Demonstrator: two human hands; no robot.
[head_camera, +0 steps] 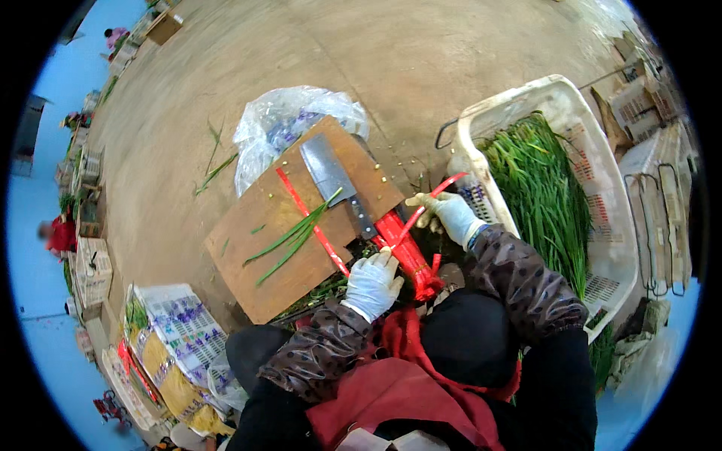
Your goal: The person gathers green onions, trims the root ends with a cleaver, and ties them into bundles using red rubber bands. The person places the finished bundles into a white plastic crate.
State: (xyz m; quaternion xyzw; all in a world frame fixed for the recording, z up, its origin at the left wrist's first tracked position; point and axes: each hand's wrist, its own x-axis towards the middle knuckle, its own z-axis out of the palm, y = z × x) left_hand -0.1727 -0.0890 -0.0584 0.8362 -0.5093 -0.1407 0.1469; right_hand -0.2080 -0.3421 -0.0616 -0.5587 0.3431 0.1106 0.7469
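My right hand (448,214), in a white glove, pinches a narrow red plastic strip (410,221). The strip slants down to the fingertips of my gloved left hand (369,284), which grip its lower end. Under it lies a tied bundle of red strips (414,262). A second red strip (307,211) crosses the brown board (248,231), and its near end reaches my left hand. On the board rests a cleaver (327,169), its black handle toward me. Several loose green leafy stalks (299,234) lie beside the blade, one tip over it.
A white plastic crate (612,225) holding a large heap of green leafy stalks (541,191) stands at my right. Beyond the board sits a clear plastic bag (254,135). Another crate (186,315) is at left. Scraps lie on the concrete floor (225,73); distant people work along the left.
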